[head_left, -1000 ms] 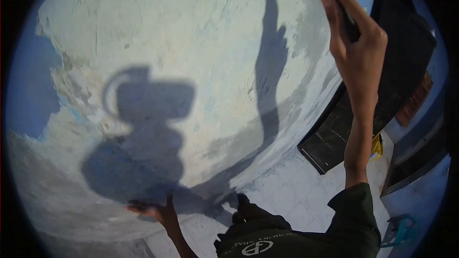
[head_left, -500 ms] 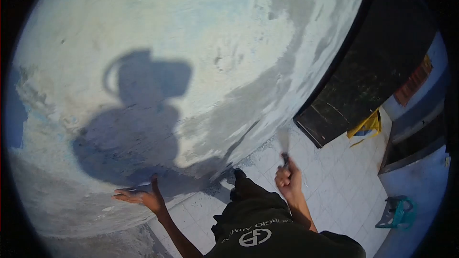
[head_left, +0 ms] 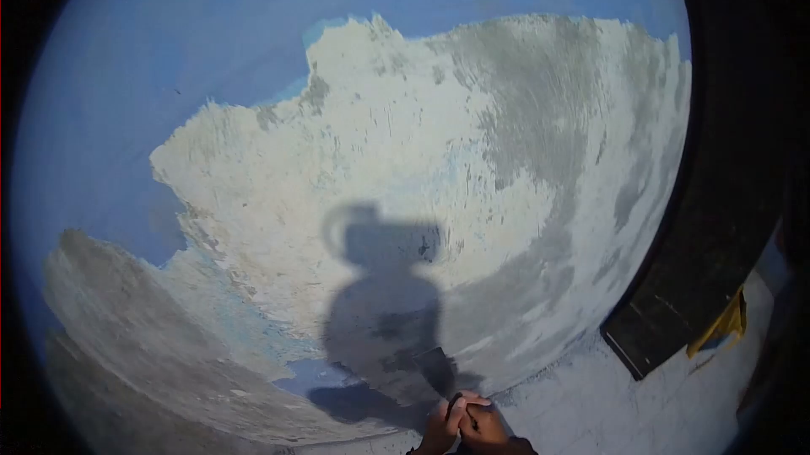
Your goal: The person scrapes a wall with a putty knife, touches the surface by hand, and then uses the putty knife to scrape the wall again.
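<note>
My right hand is wrapped round the dark handle of a scraper, low in the view. Beside it my left hand is closed at the same handle, its fingers meeting those of the right. The wide, flat blade points up and left, overlapping my shadow on the wall. Much of that wall is stripped to whitish and grey patches with ragged edges, and blue paint surrounds the bare area at the top and left.
A long black panel stands against the wall on the right. By its lower end lies a yellow bag. Pale floor runs along the foot of the wall.
My view has tilted up the wall. My left hand, earlier spread open by the wall, has joined the right at the scraper, which was over the floor and is now before the wall.
</note>
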Tool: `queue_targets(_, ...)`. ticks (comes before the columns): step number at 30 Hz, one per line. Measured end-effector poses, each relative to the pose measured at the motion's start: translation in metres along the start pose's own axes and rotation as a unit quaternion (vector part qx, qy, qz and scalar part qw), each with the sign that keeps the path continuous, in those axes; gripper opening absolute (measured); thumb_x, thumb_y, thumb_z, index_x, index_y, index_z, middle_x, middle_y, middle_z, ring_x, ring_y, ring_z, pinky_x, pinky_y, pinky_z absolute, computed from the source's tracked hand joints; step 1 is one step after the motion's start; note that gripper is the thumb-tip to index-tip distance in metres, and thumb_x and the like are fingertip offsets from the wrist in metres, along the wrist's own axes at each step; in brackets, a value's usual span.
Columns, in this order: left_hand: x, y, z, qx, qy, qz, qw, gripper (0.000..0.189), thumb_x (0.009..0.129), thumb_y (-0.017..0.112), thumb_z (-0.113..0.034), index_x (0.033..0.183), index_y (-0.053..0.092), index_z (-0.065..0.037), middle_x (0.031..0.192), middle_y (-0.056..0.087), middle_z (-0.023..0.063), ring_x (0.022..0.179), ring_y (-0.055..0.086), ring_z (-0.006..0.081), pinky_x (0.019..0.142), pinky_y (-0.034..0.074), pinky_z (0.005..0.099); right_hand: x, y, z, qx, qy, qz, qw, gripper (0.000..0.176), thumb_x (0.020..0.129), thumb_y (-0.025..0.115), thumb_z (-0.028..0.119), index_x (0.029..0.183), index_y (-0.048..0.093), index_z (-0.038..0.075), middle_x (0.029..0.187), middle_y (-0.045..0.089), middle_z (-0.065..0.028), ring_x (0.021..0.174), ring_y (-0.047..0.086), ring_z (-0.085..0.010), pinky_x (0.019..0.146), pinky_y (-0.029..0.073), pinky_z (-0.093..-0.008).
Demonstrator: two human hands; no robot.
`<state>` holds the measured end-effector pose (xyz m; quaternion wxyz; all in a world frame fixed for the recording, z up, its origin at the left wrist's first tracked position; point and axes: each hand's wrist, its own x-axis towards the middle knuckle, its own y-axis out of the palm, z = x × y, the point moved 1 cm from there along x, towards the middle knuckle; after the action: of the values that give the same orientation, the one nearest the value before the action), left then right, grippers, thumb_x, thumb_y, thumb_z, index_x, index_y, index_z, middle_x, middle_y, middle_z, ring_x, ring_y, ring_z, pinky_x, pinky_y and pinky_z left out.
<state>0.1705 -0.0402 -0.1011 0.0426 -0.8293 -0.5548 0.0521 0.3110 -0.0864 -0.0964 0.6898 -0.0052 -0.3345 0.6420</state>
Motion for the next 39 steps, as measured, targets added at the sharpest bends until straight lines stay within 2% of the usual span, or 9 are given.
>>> queue_targets(1,0.002,0.003,0.034,-0.011,-0.020,-0.047,0.999,0.046,0.093,0.072,-0.039,0.120,0.070,-0.002,0.110,0.072,0.0174,0.104,0.065,0.0322,0.095,0.050,0.0439,0.001,0.000,-0.004,-0.079,-0.111,-0.037,0.990,0.021,0.103,0.057,0.023,0.104,0.067,0.005,0.071,0.066,-0.0115,0.062,0.068,-0.0254,0.058,0.053,-0.0365)
queue_targets(2,0.007,-0.006,0.063,0.016,-0.087,-0.120,0.989,0.033,0.095,0.068,-0.030,0.116,0.072,-0.004,0.100,0.072,0.0103,0.093,0.066,0.0238,0.084,0.054,0.0373,0.006,-0.008,0.003,0.158,0.117,0.021,0.980,0.035,0.098,0.065,0.032,0.127,0.066,0.012,0.071,0.064,-0.0079,0.059,0.059,-0.0189,0.058,0.048,-0.0371)
queue_targets(4,0.013,-0.004,-0.082,-0.069,0.123,-0.097,0.985,0.036,0.111,0.038,-0.027,0.115,0.064,-0.002,0.100,0.073,0.0119,0.096,0.069,0.0233,0.086,0.052,0.0365,0.000,-0.020,-0.013,0.132,0.174,0.036,0.975,0.032,0.098,0.064,0.031,0.122,0.067,0.010,0.074,0.065,-0.0133,0.063,0.062,-0.0247,0.061,0.050,-0.0406)
queue_targets(8,0.049,-0.025,-0.241,-0.117,0.187,-0.132,0.966,0.044,0.111,0.038,-0.041,0.125,0.055,-0.003,0.063,0.047,-0.0034,0.047,0.043,0.0072,0.045,0.038,0.0242,-0.022,-0.063,-0.056,-0.034,0.145,0.099,0.984,0.025,0.100,0.060,0.027,0.109,0.069,0.006,0.082,0.069,-0.0200,0.073,0.068,-0.0367,0.067,0.054,-0.0453)
queue_targets(14,0.114,-0.008,-0.412,-0.159,0.256,-0.055,0.952,0.038,0.108,0.045,-0.049,0.106,0.052,-0.011,0.063,0.032,-0.0094,0.043,0.028,0.0012,0.034,0.024,0.0185,-0.049,-0.151,-0.133,-0.044,0.138,0.167,0.975,0.028,0.099,0.060,0.029,0.110,0.070,0.005,0.097,0.071,-0.0233,0.087,0.069,-0.0428,0.074,0.056,-0.0477)
queue_targets(16,0.128,0.001,-0.426,-0.197,0.271,-0.034,0.941,0.035,0.109,0.043,-0.046,0.106,0.051,-0.012,0.063,0.031,-0.0099,0.043,0.027,0.0002,0.033,0.023,0.0170,-0.043,-0.170,-0.140,-0.050,0.131,0.184,0.973,0.027,0.097,0.060,0.028,0.112,0.070,0.007,0.099,0.072,-0.0219,0.091,0.070,-0.0415,0.076,0.056,-0.0488)
queue_targets(19,0.132,0.011,-0.430,-0.218,0.280,-0.040,0.934,0.030,0.111,0.041,-0.041,0.104,0.050,-0.013,0.062,0.030,-0.0099,0.043,0.026,-0.0001,0.032,0.021,0.0161,-0.013,-0.181,-0.130,-0.111,0.074,0.167,0.977,0.015,0.098,0.063,0.020,0.100,0.068,0.006,0.074,0.070,-0.0142,0.062,0.070,-0.0262,0.058,0.053,-0.0369)
queue_targets(28,0.132,0.014,-0.437,-0.234,0.274,-0.031,0.932,0.023,0.111,0.043,-0.034,0.103,0.047,-0.014,0.063,0.030,-0.0095,0.043,0.025,-0.0007,0.031,0.022,0.0158,0.014,-0.154,-0.105,0.014,0.066,0.255,0.965,0.022,0.097,0.062,0.020,0.114,0.070,0.009,0.092,0.074,-0.0173,0.080,0.073,-0.0339,0.074,0.058,-0.0438)
queue_targets(39,0.119,0.022,-0.428,-0.211,0.227,-0.051,0.949,0.027,0.112,0.038,-0.034,0.117,0.050,-0.010,0.064,0.031,-0.0103,0.045,0.027,0.0000,0.035,0.023,0.0180,-0.083,-0.113,-0.174,-0.098,0.011,0.408,0.908,0.038,0.098,0.057,0.032,0.129,0.066,0.011,0.110,0.071,-0.0226,0.103,0.066,-0.0438,0.088,0.054,-0.0521)
